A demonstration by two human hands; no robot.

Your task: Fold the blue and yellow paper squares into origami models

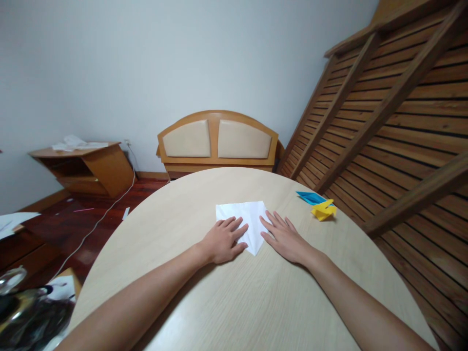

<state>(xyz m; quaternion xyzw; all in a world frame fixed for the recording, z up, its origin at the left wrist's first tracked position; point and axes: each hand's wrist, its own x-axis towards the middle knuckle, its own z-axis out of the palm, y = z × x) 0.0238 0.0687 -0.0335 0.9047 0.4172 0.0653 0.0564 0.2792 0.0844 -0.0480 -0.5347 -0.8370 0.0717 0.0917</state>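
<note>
A: Wall [146,63] pale grey, bare. Floor [73,219] dark red wood, a white cable [98,222] trailing across it.

B: Furniture?

A: Padded headboard [218,140] against the wall. Low wooden cabinet [86,168] at left, papers on top. Slatted bed frame [395,117] leaning at right. Light even, soft.

A folded sheet of paper [245,218] lies on the round table [226,302], near its middle toward the far side. The left hand [223,241] rests flat on the sheet's left part, the right hand [285,239] on its right edge, the sheet's near corner between them. To the right, near the table's rim, two folded paper figures [319,204] lie touching, well apart from the sheet. Behind the table a headboard [217,141] stands against the wall; a slatted bed frame [395,122] leans at right. A low cabinet [86,168] stands on the floor at left, papers [75,143] on top.
</note>
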